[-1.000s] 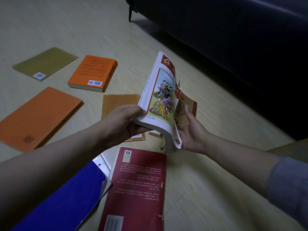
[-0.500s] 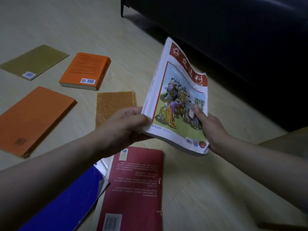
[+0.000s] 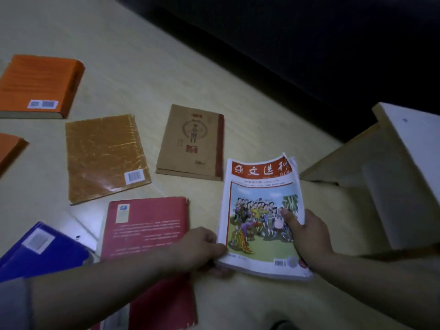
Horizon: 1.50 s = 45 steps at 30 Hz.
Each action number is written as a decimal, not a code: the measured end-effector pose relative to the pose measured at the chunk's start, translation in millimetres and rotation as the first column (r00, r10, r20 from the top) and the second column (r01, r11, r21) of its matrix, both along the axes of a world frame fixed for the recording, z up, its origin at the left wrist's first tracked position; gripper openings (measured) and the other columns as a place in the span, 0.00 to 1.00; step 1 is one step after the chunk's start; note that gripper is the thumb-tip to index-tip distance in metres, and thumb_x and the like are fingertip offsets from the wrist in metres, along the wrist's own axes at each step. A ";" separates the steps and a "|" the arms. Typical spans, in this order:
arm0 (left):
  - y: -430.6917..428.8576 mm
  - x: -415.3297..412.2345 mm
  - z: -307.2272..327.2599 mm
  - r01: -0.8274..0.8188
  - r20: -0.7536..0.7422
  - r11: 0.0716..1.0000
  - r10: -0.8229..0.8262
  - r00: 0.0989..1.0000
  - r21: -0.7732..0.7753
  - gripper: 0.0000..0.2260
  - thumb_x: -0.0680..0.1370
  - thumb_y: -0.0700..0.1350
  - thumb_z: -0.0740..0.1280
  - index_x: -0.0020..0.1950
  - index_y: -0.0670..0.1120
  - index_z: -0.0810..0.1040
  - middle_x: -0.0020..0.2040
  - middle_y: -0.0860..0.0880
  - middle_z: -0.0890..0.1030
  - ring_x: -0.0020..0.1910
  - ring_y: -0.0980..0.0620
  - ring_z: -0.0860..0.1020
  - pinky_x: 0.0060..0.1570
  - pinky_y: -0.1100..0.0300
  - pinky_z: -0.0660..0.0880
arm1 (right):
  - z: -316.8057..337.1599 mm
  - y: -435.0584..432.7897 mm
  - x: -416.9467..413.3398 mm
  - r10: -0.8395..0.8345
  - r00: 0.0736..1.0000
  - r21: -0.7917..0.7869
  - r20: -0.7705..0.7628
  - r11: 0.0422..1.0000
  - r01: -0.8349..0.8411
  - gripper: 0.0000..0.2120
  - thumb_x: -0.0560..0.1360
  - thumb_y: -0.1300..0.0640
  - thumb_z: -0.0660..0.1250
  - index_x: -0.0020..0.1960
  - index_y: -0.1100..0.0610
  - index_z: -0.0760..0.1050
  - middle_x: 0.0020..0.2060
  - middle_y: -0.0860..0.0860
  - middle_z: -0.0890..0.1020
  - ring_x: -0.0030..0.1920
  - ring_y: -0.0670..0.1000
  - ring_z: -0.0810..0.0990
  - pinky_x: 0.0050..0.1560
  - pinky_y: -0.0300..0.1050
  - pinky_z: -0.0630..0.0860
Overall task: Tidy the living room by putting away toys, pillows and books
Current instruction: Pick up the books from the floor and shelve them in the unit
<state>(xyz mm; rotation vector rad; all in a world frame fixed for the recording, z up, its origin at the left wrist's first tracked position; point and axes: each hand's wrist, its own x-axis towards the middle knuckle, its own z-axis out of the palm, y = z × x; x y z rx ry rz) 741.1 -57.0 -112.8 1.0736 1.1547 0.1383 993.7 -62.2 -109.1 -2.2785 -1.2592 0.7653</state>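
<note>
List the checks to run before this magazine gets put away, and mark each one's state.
1. Left hand grips the magazine at its left edge: ok.
2. Right hand grips its right edge, thumb on the cover: ok.
3. Magazine closed, cover facing up: ok.
4. Free room in the pale wooden unit at the right: cannot tell, its inside is hidden.
5. Magazine lifted off the floor: cannot tell.
6. Other books gathered: not ok; the red book and the brown book lie flat on the floor.
</note>
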 end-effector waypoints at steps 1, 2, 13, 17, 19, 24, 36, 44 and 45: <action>-2.0 4.7 -6.1 0.009 -0.010 1.000 -0.009 1.000 -0.016 0.21 0.66 0.53 0.68 0.44 0.34 0.81 0.42 0.35 0.84 0.36 0.44 0.81 0.39 0.49 0.79 | -3.1 -6.0 3.9 -0.018 1.000 -0.021 0.012 1.000 0.018 0.18 0.76 0.40 0.62 0.51 0.53 0.77 0.41 0.54 0.83 0.35 0.58 0.80 0.28 0.47 0.76; -3.3 9.9 -9.5 0.017 -0.021 0.999 -0.018 1.000 -0.032 0.22 0.65 0.52 0.68 0.45 0.34 0.81 0.43 0.35 0.84 0.39 0.41 0.82 0.41 0.48 0.79 | -6.7 -11.4 7.8 -0.039 0.999 -0.032 0.022 0.999 0.040 0.17 0.77 0.41 0.62 0.52 0.54 0.77 0.43 0.55 0.83 0.38 0.58 0.81 0.31 0.47 0.77; 9.3 19.2 -19.2 0.279 -0.417 0.925 -0.153 0.896 0.259 0.09 0.77 0.46 0.62 0.42 0.42 0.77 0.45 0.39 0.81 0.47 0.44 0.79 0.38 0.63 0.67 | -34.7 10.3 0.5 -0.074 0.991 -0.346 0.114 0.932 0.109 0.21 0.77 0.54 0.65 0.65 0.64 0.67 0.61 0.62 0.76 0.59 0.63 0.76 0.55 0.48 0.74; 22.3 -8.9 -12.4 0.203 -0.379 0.904 -0.049 0.924 0.376 0.11 0.77 0.44 0.64 0.43 0.39 0.82 0.41 0.44 0.85 0.39 0.50 0.82 0.40 0.61 0.74 | -13.3 27.9 -23.1 0.257 0.936 -0.094 0.241 0.966 -0.241 0.35 0.73 0.59 0.67 0.75 0.60 0.55 0.71 0.58 0.66 0.69 0.58 0.64 0.68 0.50 0.66; 30.8 -25.8 -7.5 0.132 -0.340 0.904 0.016 0.940 0.407 0.08 0.77 0.42 0.64 0.44 0.41 0.82 0.40 0.47 0.85 0.39 0.50 0.82 0.39 0.62 0.76 | -1.4 41.4 -44.9 0.428 0.868 -0.040 0.252 0.901 -0.433 0.34 0.74 0.58 0.66 0.76 0.58 0.55 0.72 0.55 0.65 0.70 0.57 0.63 0.70 0.51 0.64; 52.8 -80.0 -4.1 -0.011 -0.385 0.830 0.270 0.882 0.558 0.05 0.75 0.44 0.66 0.48 0.47 0.81 0.43 0.51 0.82 0.44 0.53 0.79 0.39 0.62 0.71 | 15.7 80.3 -111.5 0.620 0.710 0.001 0.335 0.753 -0.658 0.24 0.75 0.59 0.64 0.70 0.58 0.66 0.69 0.54 0.69 0.69 0.55 0.66 0.75 0.49 0.53; 61.6 -226.5 -13.8 -0.304 -0.399 0.640 0.713 0.577 0.706 0.11 0.73 0.41 0.67 0.55 0.43 0.79 0.46 0.46 0.83 0.47 0.47 0.80 0.48 0.56 0.75 | -15.6 138.0 -280.0 0.768 0.627 -0.129 0.132 0.640 -0.757 0.18 0.77 0.49 0.64 0.58 0.63 0.72 0.55 0.59 0.77 0.53 0.57 0.76 0.42 0.45 0.68; 49.8 -289.3 -26.8 -0.263 -0.463 0.600 0.773 0.433 0.756 0.19 0.77 0.45 0.65 0.67 0.42 0.72 0.63 0.45 0.76 0.61 0.47 0.74 0.56 0.54 0.72 | -31.4 165.2 -340.3 0.719 0.628 -0.245 0.298 0.694 -0.678 0.51 0.70 0.38 0.70 0.76 0.64 0.47 0.71 0.61 0.62 0.70 0.60 0.63 0.67 0.50 0.64; 50.4 -292.5 -28.3 -0.267 -0.455 0.594 0.777 0.435 0.759 0.19 0.78 0.46 0.65 0.67 0.42 0.72 0.64 0.45 0.75 0.62 0.47 0.74 0.57 0.55 0.71 | -37.3 166.2 -345.7 0.726 0.630 -0.236 0.277 0.686 -0.688 0.53 0.70 0.36 0.69 0.77 0.62 0.43 0.74 0.62 0.56 0.74 0.61 0.56 0.72 0.51 0.58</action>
